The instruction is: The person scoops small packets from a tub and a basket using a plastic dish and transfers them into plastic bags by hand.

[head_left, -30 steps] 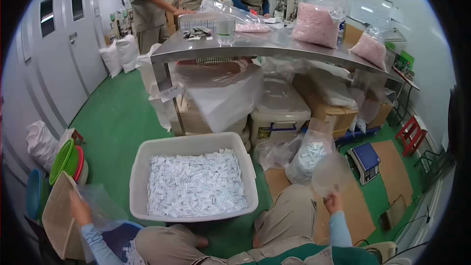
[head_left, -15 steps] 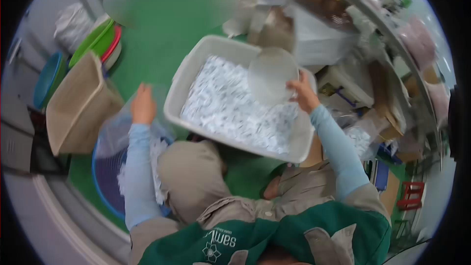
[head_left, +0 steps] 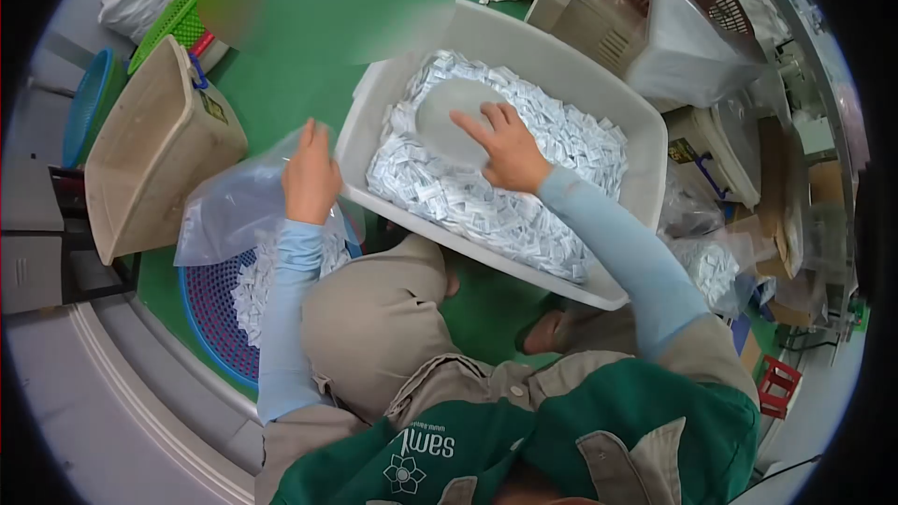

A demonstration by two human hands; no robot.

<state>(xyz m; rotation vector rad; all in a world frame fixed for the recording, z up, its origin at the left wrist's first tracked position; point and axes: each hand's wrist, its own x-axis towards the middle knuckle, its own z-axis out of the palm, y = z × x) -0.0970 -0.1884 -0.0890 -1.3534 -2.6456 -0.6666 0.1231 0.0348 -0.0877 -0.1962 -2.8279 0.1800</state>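
Across the green floor, a large white rectangular tub holds small white packets; above them, the right hand grips a round translucent disc-like piece, the left a clear plastic bag.

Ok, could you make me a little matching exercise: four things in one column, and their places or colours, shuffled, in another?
Things
1. Bag
2. Round dish
3. Stool
4. Basket with a blue rim

Places and colours
A. Red, near the right edge of the picture
B. In the right hand, over the white tub
C. Beside the left thigh, with white packets in it
D. In the left hand

Right pairs: 1-D, 2-B, 3-A, 4-C
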